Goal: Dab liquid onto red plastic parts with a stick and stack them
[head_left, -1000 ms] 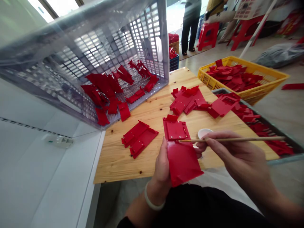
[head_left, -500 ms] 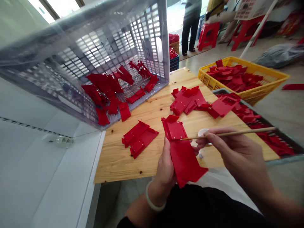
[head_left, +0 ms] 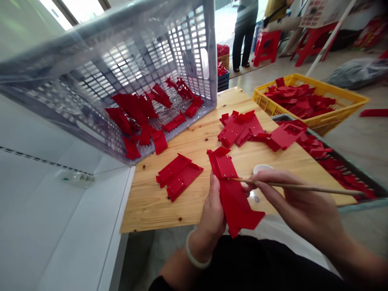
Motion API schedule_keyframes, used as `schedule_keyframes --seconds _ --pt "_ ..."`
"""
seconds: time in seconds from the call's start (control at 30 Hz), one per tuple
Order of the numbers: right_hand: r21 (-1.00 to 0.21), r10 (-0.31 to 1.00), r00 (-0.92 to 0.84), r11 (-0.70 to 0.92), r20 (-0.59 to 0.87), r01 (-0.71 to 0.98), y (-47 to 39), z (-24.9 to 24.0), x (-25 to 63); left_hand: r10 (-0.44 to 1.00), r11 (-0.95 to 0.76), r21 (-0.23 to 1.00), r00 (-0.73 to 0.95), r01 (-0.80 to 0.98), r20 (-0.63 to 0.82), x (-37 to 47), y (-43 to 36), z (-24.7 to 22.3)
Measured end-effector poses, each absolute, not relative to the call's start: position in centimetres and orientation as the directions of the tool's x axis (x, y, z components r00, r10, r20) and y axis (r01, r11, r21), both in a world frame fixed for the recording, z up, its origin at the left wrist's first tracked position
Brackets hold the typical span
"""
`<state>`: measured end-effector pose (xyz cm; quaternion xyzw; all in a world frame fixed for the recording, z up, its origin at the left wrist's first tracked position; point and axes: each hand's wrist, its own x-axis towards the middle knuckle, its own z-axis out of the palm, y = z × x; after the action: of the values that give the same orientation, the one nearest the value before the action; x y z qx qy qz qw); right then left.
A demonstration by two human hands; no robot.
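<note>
My left hand (head_left: 214, 210) is closed around the edge of a long red plastic part (head_left: 238, 204) with raised flaps at both ends. A thin wooden stick (head_left: 291, 185), seemingly a brush or chopstick, is pinched in my right hand (head_left: 294, 198). Its tip touches the part just below a row of small white dots. Behind my right fingers a small white dish (head_left: 262, 168) is partly hidden. Two similar red parts (head_left: 179, 176) lie side by side on the wooden table (head_left: 151, 218), left of my hands.
A grey plastic-lined crate (head_left: 216, 81) on its side holds several red parts. More red parts (head_left: 239, 128) are heaped at the table's far side. A yellow basket (head_left: 345, 95) and a dark crate (head_left: 368, 205) full of red pieces stand at the right. People (head_left: 243, 36) are in the background.
The stick has swung so its rear end points lower, and its tip has shifted slightly left on the red part. My right hand moved a little left and down.
</note>
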<state>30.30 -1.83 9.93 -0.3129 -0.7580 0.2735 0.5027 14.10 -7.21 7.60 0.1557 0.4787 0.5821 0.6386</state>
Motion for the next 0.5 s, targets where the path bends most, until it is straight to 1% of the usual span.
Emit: schedule_keyframes --seconds 0.1,0.3,0.37,0.43,0.5 --pt "-0.716 0.735 -0.349 0.666 0.581 0.209 -2.0 9.7 30.6 0.894 0.265 0.764 -0.148 -0.588 -0.424 14.1 -7.1 7.5" --pt "-0.668 0.689 -0.351 0.717 0.634 0.201 -1.8 9.3 31.0 0.884 0.274 0.755 -0.155 -0.596 -0.442 14.4 -7.0 7.8" --pt "-0.681 0.707 -0.313 0.702 0.634 0.209 -1.6 9.1 31.4 0.895 0.285 0.776 -0.133 -0.563 -0.425 14.2 -6.2 7.6" --pt "-0.740 0.775 -0.192 0.632 0.602 0.229 -1.4 9.0 32.2 0.925 0.268 0.859 -0.133 -0.437 -0.356 13.6 -4.3 7.1" --pt "-0.798 0.824 -0.032 0.557 0.565 0.230 -1.2 9.0 33.1 0.966 0.180 0.966 -0.151 -0.185 -0.209 13.2 -1.0 6.6"
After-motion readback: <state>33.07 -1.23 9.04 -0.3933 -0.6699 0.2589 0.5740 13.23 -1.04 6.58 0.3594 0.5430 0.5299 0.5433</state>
